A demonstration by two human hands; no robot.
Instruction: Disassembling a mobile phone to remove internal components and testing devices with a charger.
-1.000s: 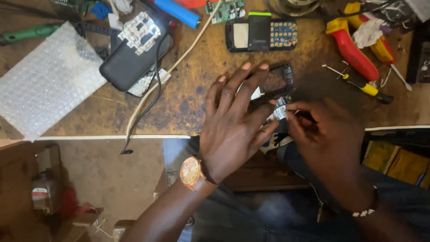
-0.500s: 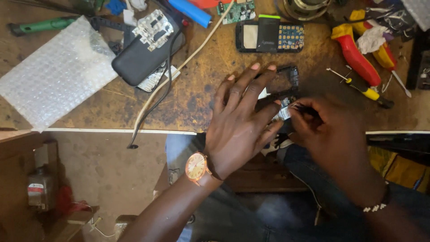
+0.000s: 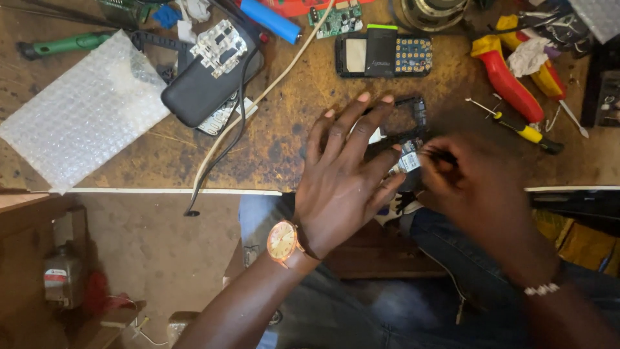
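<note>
Pinched between the fingers of both hands, a small phone part (image 3: 409, 161) sits just past the near edge of the workbench (image 3: 284, 139). From the head view, the left hand (image 3: 345, 174) lies flat and spread, palm down, its fingers stretched over a black phone frame (image 3: 416, 110) that rests on the wood; its thumb presses against the small part from the left. A gold wristwatch (image 3: 283, 241) shows on that wrist. The right hand (image 3: 468, 184) is curled tight and blurred, its fingertips closed narrowly around the same part and a thin dark tool (image 3: 442, 154) whose kind I cannot tell. A beaded bracelet (image 3: 541, 289) circles the right wrist.

Farther back on the bench, beyond the frame, lies a disassembled keypad phone (image 3: 384, 56) with its keys facing up. To its right are a red-handled tool (image 3: 507, 81) and a small yellow-handled screwdriver (image 3: 516, 125), near each other but apart from the hands. To the left, a black power bank (image 3: 210, 81) lies with a perforated metal plate (image 3: 219, 45) on top, and a cream cable (image 3: 258, 100) runs diagonally beside it. A blue cylinder cell (image 3: 271, 19) lies near the top edge, next to a small green circuit board (image 3: 336, 19). A sheet of bubble wrap (image 3: 81, 113) covers the left end of the bench, with a green-handled screwdriver (image 3: 61, 44) behind it.
</note>
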